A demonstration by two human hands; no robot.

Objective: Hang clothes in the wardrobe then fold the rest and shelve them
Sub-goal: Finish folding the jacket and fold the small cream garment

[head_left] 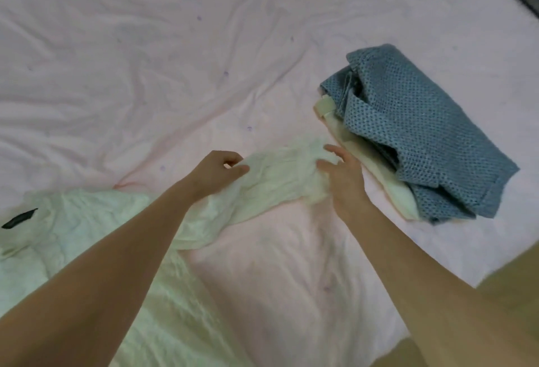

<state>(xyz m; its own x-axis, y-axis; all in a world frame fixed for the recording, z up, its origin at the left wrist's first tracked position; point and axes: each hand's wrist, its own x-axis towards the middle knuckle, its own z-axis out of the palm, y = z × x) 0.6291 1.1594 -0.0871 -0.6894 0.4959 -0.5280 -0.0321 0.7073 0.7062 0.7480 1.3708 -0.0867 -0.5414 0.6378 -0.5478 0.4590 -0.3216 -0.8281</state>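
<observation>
Now left hand [217,172] pinching sleeve of pale green garment [280,171]; right hand [342,175] fingers spread, resting on sleeve end; folded blue dotted shirt [423,127] stacked beside, on pink bedsheet [145,60].

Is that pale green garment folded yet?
Not yet. The pale green garment lies rumpled and spread on the bed, one part stretched between the left hand and right hand.

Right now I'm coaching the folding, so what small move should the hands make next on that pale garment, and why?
Probably draw the sleeve flat and fold it back over the pale garment. The left hand pinches it, the right hand rests open at its crumpled end, and it lies stretched out, unfolded.
</observation>
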